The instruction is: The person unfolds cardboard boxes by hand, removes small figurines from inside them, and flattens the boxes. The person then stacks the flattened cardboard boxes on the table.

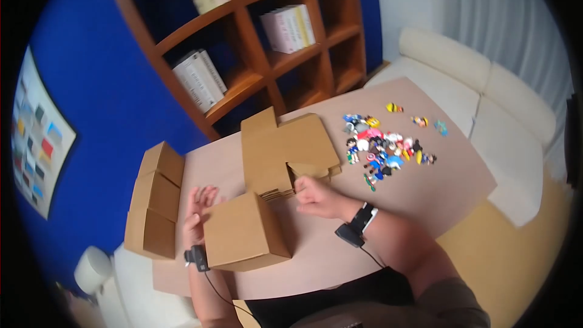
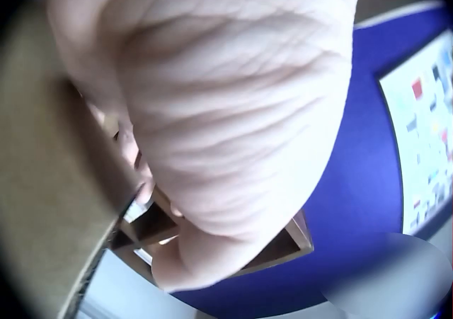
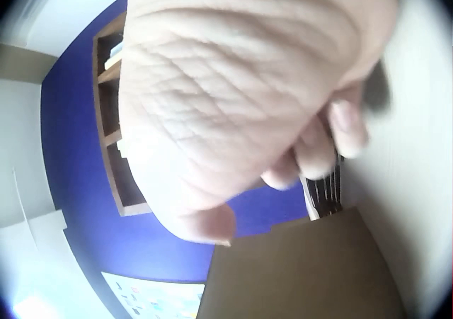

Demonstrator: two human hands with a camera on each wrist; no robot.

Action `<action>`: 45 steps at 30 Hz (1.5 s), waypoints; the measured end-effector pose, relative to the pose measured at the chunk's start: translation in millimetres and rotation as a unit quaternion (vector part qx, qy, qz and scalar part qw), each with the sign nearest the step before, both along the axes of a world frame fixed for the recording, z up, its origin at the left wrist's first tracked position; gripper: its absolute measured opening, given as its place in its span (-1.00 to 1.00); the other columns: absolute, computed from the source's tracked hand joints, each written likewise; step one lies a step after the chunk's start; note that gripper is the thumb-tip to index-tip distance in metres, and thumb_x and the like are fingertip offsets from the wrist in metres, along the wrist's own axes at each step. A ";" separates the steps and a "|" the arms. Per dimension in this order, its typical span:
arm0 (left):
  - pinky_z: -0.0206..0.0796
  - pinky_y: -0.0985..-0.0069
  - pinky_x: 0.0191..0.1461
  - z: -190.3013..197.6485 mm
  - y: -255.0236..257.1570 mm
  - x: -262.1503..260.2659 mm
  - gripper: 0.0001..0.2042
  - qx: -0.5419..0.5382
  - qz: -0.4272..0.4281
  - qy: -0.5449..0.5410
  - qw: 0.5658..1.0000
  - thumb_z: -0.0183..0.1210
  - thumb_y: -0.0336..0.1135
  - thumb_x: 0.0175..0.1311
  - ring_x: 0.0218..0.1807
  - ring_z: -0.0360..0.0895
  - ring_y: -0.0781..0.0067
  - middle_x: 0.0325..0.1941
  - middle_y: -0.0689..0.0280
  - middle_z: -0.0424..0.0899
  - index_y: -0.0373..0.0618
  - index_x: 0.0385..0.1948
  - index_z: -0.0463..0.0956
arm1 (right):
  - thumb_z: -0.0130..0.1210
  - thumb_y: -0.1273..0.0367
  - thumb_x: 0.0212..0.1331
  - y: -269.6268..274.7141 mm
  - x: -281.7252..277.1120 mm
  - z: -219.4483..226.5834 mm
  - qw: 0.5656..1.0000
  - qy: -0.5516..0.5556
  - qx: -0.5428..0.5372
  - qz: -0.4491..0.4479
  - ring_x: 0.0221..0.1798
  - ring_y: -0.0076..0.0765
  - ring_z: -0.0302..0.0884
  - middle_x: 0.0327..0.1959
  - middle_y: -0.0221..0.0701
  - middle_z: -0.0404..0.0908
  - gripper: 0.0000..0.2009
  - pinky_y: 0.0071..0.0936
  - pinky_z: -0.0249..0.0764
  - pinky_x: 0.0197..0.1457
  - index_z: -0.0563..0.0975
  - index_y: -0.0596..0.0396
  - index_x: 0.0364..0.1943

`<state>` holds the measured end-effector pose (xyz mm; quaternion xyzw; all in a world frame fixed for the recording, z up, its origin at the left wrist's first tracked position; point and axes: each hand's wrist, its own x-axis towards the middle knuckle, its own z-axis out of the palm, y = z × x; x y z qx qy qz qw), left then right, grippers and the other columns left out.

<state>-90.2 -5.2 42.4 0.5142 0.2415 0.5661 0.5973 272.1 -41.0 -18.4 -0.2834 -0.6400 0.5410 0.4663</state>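
Cardboard box [image 1: 237,231] between a person's two hands

The box stands at the near side of the table [image 1: 449,164]: plain brown card, flat faces, straight edges. The left hand [image 1: 197,212] is just beside it, grip loose, fingers relaxed; contact with the box cannot be confirmed. The right hand [image 1: 319,197] is near the box's far right corner, fingers bent inward; whether its grip holds the adjacent card cannot be told.

Beyond the box lies a flat cardboard stack [image 1: 276,143], layered at its near edge. A row of three cardboard boxes [image 1: 159,197] stands on the left. Small, glossy, multicoloured figurines [image 1: 379,146] lie heaped on the right, a few apart. Behind are a brown bookcase [image 1: 243,88] with square compartments and a pale, cushioned sofa [image 1: 510,127].

The wrist views show creased palms, turned from the head camera; the right one also shows bent fingertips, blurred. Only the head view shows the figurines and the three-box row.
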 end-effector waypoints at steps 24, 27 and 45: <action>-0.01 0.23 0.66 -5.8 -48.1 63.7 -0.21 -0.080 -0.295 0.158 0.939 0.39 -0.28 0.36 0.65 0.15 0.28 0.60 0.22 0.29 -0.12 0.58 0.15 | -0.01 0.44 0.52 -61.8 27.7 49.1 0.996 -0.014 0.064 -0.065 0.67 0.09 0.03 0.59 0.00 0.15 -0.88 -0.09 -0.02 0.67 0.50 0.03 0.02; -0.10 0.21 0.70 -12.2 -49.9 66.8 -0.21 -0.077 -0.309 0.163 0.934 0.35 -0.24 0.42 0.67 0.09 0.25 0.62 0.19 0.26 -0.11 0.61 0.09 | 0.04 0.37 0.51 -64.8 26.0 52.1 0.998 -0.017 0.040 -0.051 0.68 0.09 0.01 0.61 0.00 0.11 -0.80 -0.09 -0.02 0.66 0.47 0.03 0.12; 0.31 0.38 0.44 -11.8 -47.9 59.0 -0.64 -0.175 -0.180 0.018 0.968 0.18 -0.22 0.53 0.27 0.57 0.47 0.21 0.29 0.71 -0.20 0.22 0.58 | 0.25 -0.03 0.34 -81.8 9.4 51.1 0.933 -0.114 0.288 -0.181 0.56 0.00 0.22 0.47 -0.04 0.30 -0.44 0.07 0.06 0.62 0.49 0.05 0.22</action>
